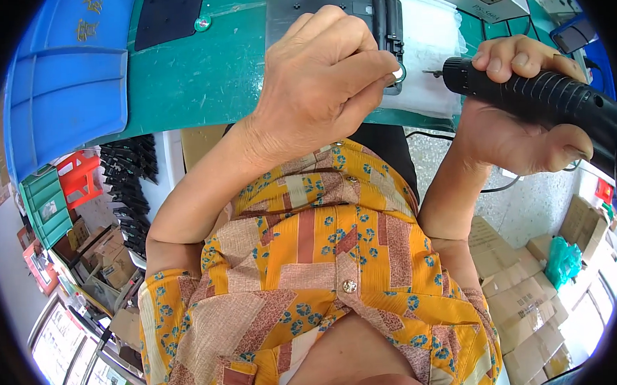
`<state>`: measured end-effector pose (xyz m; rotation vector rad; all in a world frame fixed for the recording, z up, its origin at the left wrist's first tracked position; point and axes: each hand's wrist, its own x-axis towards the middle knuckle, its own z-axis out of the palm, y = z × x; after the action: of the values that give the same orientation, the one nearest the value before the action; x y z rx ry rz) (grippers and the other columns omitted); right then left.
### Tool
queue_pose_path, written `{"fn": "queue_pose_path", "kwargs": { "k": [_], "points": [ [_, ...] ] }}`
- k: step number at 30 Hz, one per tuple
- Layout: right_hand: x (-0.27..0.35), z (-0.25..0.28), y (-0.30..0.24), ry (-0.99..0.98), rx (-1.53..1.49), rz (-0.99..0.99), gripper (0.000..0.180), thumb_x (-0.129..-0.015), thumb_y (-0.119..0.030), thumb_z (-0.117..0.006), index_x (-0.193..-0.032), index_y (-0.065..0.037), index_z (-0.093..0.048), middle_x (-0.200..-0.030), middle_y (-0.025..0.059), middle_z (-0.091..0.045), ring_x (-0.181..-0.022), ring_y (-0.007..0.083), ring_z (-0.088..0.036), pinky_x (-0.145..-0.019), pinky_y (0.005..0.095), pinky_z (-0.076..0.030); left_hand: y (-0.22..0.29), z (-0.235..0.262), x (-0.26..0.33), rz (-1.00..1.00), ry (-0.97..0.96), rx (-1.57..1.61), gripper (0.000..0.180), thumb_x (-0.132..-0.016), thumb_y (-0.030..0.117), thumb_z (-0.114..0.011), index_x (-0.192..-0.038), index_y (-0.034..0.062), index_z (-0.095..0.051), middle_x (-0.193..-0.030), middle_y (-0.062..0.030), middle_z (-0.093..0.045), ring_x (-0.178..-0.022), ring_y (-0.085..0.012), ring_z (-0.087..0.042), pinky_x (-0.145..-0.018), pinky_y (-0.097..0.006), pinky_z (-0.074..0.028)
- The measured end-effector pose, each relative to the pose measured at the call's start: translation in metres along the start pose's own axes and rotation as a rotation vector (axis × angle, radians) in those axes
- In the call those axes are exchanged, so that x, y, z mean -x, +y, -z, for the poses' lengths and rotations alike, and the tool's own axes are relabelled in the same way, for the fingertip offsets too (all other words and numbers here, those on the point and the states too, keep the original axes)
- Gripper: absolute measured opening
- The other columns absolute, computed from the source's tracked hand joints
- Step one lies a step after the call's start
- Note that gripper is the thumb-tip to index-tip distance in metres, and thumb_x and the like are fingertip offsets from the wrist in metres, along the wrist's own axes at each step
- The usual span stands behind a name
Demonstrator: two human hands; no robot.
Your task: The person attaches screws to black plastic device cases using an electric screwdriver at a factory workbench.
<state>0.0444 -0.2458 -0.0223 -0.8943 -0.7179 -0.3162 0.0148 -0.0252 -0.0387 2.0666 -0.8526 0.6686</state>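
Green bench (200, 80) across the top of the view, scuffed, curved by the lens; beyond its left end one blue plastic crate (66, 79); lower left, one green crate (44, 204), one red crate (80, 176), and a heap of small black plastic parts (131, 193), too many and too tangled to count; lower right, stacked brown cardboard boxes (526, 300) on the floor, count unclear, with one green bag (561, 260) among them.

On the bench, one flat black panel (294, 14) lying on a white sheet (433, 42), probably to keep its face unscratched; along the panel's right edge one black hinge-like bracket (388, 20), standing near the bench's front edge, within easy reach of both hands.

Left hand (321, 82) reaching over the panel, fingers (375, 69) pinched on a small round silvery piece (399, 72), apparently a washer or screw head, held against the lower end of the bracket, seemingly to steady it for the tool.

Right hand (518, 107) clenched around one black electric screwdriver (545, 96), ribbed grip, held level and pointing left; its thin bit (433, 72) just beside the pinched piece, not quite touching, lined up with it; one black cable (487, 185) trailing down from the tool past the bench edge.

Two hands in all, both bare, both busy; below them, a patterned orange shirt (312, 275).
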Motion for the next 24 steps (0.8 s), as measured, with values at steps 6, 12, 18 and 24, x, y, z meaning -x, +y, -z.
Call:
{"fn": "queue_pose_path", "kwargs": {
  "k": [6, 12, 18, 24],
  "points": [
    [0.002, -0.003, 0.003, -0.010, 0.046, 0.041, 0.075, -0.087, -0.075, -0.056, -0.126, -0.010, -0.060, -0.099, 0.0104, -0.060, -0.082, 0.0217, -0.059, -0.072, 0.0378, -0.048, 0.000, 0.002, 0.001, -0.003, -0.016, -0.021, 0.028, -0.064, -0.001, -0.079, -0.089, 0.0097, -0.073, -0.073, -0.0020, -0.058, -0.068, -0.0208, -0.055, -0.058, -0.032, -0.041],
    [0.004, -0.003, 0.003, 0.008, 0.054, 0.063, 0.076, -0.087, -0.075, -0.056, -0.127, -0.010, -0.059, -0.098, 0.0101, -0.060, -0.080, 0.0217, -0.058, -0.071, 0.0381, -0.049, 0.010, 0.004, 0.006, -0.058, 0.026, -0.091, 0.032, -0.062, 0.002, -0.077, -0.093, 0.0087, -0.076, -0.077, -0.0009, -0.057, -0.072, -0.0214, -0.056, -0.064, -0.035, -0.042],
    [0.001, 0.003, -0.008, -0.020, 0.034, 0.039, 0.080, -0.086, -0.070, -0.063, -0.136, -0.008, -0.049, -0.102, 0.0144, -0.061, -0.080, 0.0257, -0.061, -0.074, 0.0417, -0.052, 0.015, -0.001, 0.011, -0.108, -0.010, -0.209, 0.037, -0.060, 0.008, -0.070, -0.097, 0.0095, -0.077, -0.082, 0.0009, -0.055, -0.075, -0.0205, -0.055, -0.074, -0.038, -0.044],
    [-0.001, -0.009, -0.019, 0.019, 0.158, 0.028, 0.076, -0.088, -0.068, -0.061, -0.129, -0.005, -0.049, -0.098, 0.0163, -0.058, -0.078, 0.0265, -0.060, -0.070, 0.0413, -0.053, 0.026, -0.001, 0.011, -0.034, -0.043, -0.229, 0.036, -0.062, 0.011, -0.071, -0.098, 0.0089, -0.078, -0.080, 0.0017, -0.054, -0.077, -0.0182, -0.055, -0.087, -0.041, -0.045]
  ]
}}
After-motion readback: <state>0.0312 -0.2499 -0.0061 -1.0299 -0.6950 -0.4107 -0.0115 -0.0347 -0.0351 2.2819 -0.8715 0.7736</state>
